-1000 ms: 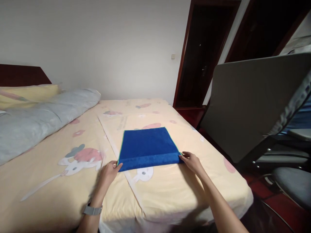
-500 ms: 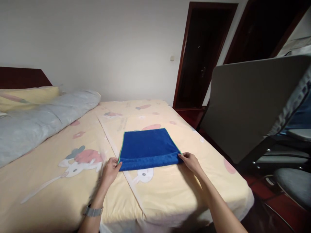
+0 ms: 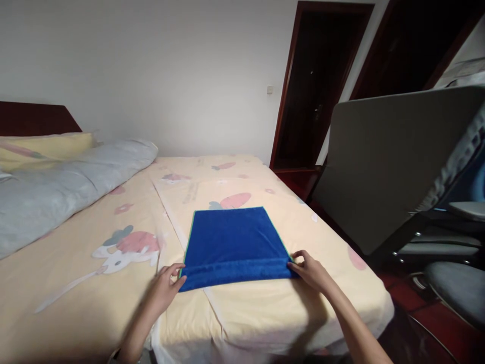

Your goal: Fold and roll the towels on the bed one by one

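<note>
A blue towel (image 3: 231,237) with a thin green edge lies on the bed (image 3: 265,313), its near side turned over into a narrow folded band. At the left end of that band, my left hand (image 3: 169,285) pinches the cloth between thumb and fingers. My right hand (image 3: 308,270) grips the band's right end the same way, thumb on top. The towel rests mostly flat, with a few light creases near the right side. Parts of the fingers are hidden behind the cloth at both ends.
A rolled grey quilt (image 3: 76,182) and a yellow pillow (image 3: 49,146) lie at the left by the dark headboard (image 3: 38,117). Right of the bed stand a large grey panel (image 3: 386,167) and a rounded grey seat (image 3: 460,288). A dark door (image 3: 322,91) is beyond.
Both hands have come nearer to me with the towel's folded end. The towel sits lower in view and looks longer and wider. Both hands keep hold of its corners.
</note>
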`<move>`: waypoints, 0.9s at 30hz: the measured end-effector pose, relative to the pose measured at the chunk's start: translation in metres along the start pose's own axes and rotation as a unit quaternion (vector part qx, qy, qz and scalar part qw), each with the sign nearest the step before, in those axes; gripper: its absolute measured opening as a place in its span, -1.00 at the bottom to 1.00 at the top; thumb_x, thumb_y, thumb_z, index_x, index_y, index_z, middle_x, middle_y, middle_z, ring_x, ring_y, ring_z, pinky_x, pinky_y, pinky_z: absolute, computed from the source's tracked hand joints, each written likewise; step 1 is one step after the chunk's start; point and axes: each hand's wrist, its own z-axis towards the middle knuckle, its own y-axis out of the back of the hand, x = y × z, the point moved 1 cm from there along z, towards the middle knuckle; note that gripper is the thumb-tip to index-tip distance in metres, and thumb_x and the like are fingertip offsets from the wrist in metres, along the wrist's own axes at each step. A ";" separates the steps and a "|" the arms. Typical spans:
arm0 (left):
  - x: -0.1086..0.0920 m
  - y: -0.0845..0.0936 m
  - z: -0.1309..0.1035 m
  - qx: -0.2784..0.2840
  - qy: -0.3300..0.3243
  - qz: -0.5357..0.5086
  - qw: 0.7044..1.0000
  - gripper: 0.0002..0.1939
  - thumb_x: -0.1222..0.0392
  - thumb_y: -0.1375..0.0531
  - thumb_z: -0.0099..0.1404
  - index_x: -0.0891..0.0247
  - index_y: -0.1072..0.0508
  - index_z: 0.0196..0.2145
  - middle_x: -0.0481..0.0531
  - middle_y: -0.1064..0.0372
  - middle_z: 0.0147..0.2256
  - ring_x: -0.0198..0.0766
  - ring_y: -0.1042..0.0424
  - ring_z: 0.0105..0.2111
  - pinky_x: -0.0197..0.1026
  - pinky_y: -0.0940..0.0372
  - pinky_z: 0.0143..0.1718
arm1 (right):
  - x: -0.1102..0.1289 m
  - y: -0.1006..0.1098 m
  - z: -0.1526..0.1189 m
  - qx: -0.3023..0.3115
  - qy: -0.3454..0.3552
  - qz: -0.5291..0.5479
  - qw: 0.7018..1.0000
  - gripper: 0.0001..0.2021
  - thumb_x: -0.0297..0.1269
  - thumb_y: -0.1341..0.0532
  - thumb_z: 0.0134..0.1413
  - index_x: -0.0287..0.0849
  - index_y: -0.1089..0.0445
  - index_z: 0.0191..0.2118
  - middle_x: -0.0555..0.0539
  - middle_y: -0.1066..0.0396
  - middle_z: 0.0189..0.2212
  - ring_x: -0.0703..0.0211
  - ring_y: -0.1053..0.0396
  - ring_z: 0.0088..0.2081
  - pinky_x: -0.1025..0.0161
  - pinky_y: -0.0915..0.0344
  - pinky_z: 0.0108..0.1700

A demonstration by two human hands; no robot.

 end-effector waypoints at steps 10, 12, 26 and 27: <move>-0.042 -0.017 -0.023 0.070 -0.283 0.171 0.941 -0.67 0.12 -0.21 0.31 -0.01 -0.52 0.03 0.05 -0.43 0.10 -0.01 -0.39 0.12 0.06 -0.30 0.17 | 0.049 0.004 -0.032 0.038 0.339 -0.059 0.938 -0.58 -0.42 -0.22 -0.02 -0.06 -0.48 0.01 -0.18 -0.34 0.14 -0.08 -0.29 0.18 0.06 -0.23 0.22; -0.040 -0.022 -0.022 0.088 -0.285 0.178 0.938 -0.60 0.18 -0.21 0.28 -0.01 -0.50 0.07 0.04 -0.43 0.13 -0.01 -0.38 0.14 0.08 -0.30 0.19 | 0.053 -0.005 -0.033 0.065 0.326 -0.085 0.939 -0.45 -0.48 -0.21 -0.09 -0.07 -0.47 0.10 -0.19 -0.31 0.20 -0.14 -0.27 0.21 0.00 -0.23 0.24; -0.020 -0.006 0.011 0.098 -0.138 0.036 0.985 -0.69 0.13 -0.13 0.30 0.11 -0.60 -0.08 0.07 -0.58 -0.06 -0.09 -0.53 -0.05 -0.10 -0.41 0.03 | 0.033 0.004 -0.005 0.054 0.233 0.046 0.970 -0.67 -0.32 -0.10 0.16 -0.10 -0.54 -0.04 -0.09 -0.56 -0.05 -0.03 -0.49 -0.01 0.12 -0.36 0.07; -0.020 -0.006 0.017 0.088 -0.111 0.023 0.990 -0.67 0.06 -0.13 0.30 0.14 -0.59 -0.08 0.08 -0.59 -0.12 -0.09 -0.55 -0.13 -0.12 -0.44 -0.06 | 0.033 0.004 0.001 0.046 0.224 0.068 0.971 -0.69 -0.29 -0.11 0.17 -0.11 -0.54 -0.06 -0.09 -0.57 -0.09 -0.03 -0.50 -0.04 0.14 -0.37 0.04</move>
